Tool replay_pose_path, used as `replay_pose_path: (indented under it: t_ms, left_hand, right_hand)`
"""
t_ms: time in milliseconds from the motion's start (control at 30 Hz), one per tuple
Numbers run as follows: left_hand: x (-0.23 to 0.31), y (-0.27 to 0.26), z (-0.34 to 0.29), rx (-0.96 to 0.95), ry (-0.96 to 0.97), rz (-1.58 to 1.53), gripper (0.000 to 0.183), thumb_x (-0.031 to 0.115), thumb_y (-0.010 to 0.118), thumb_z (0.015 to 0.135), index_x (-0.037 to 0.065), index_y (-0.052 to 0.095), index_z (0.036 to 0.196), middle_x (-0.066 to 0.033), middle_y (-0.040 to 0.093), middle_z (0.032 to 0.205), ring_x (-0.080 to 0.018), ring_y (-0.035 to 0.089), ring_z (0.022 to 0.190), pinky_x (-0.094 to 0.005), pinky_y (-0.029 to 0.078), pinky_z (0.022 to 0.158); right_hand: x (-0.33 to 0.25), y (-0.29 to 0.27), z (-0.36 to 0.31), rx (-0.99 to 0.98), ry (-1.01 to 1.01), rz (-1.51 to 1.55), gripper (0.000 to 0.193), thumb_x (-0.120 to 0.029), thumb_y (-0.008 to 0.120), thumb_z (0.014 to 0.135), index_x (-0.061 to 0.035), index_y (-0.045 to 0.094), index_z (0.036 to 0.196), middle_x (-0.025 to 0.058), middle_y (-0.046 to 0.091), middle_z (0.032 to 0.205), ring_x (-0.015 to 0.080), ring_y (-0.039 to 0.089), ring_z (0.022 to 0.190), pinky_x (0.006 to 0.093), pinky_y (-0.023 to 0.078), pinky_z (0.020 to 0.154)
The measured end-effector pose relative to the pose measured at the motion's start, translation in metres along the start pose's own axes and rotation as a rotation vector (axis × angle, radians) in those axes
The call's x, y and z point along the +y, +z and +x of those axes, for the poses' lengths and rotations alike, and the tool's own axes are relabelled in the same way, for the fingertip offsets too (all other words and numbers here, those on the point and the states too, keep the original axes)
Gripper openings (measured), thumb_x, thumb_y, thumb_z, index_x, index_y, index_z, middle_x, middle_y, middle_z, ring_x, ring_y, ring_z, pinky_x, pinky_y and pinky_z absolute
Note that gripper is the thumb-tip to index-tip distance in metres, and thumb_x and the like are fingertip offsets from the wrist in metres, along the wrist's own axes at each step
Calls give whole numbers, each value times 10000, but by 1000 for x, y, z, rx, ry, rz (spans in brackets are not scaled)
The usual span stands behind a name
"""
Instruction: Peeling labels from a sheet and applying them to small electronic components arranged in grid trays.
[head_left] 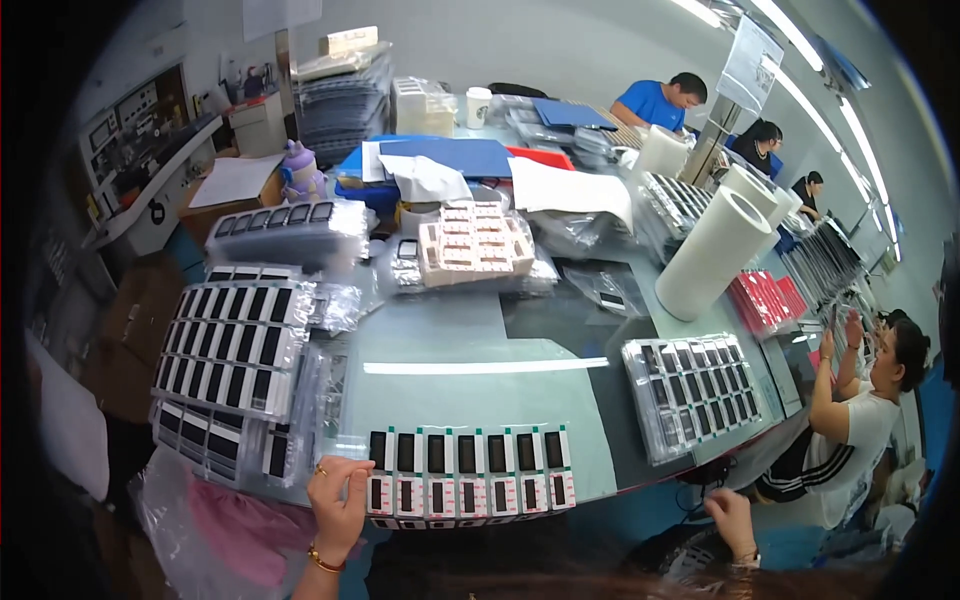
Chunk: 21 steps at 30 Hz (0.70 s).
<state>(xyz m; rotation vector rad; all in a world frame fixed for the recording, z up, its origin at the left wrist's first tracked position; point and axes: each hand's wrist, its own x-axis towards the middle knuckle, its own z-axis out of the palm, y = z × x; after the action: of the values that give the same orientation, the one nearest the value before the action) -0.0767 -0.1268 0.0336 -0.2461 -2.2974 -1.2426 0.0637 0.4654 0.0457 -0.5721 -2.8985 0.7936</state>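
Near the table's front edge lies a clear tray (467,455) of flat black-and-white rectangular parts, with green tabs along the top and red marks on the lower row. My left hand (338,497) is closed at its left end, thumb and fingers pinching the edge. Away to the right, beyond the table's front edge, is my right hand (733,522). Its fingers are curled together; whatever they may hold is too small or hidden. A stack of similar filled trays (692,395) stands on the table, above and to the left of that hand.
Tall stacks of filled trays (235,345) line the table's left side. At the back are a beige box of parts (475,248), blue folders (445,157) and white paper rolls (712,255). A co-worker (865,420) with raised hands is at right; several others sit farther back.
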Motion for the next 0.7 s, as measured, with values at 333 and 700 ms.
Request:
replay_pose_path:
  t_ms: [333, 700]
  left_hand:
    - [-30, 14, -21, 118, -71, 15, 85, 82, 694, 922, 30, 729, 865, -104, 664, 785, -283, 628, 724, -384, 468, 667]
    - [-25, 8, -28, 163, -39, 75, 119, 52, 667, 899, 33, 723, 796, -73, 637, 660, -259, 627, 639, -367, 458, 604]
  right_hand:
    - [-359, 143, 241, 269, -999, 82, 375, -117, 739, 879, -8, 656, 1228, 160, 672, 1275, 353, 607, 1209, 434, 505, 1008]
    - [-429, 207, 304, 191, -1029, -155, 66, -65, 635, 866, -21, 685, 864, 168, 737, 869, 355, 727, 847, 458, 570, 775]
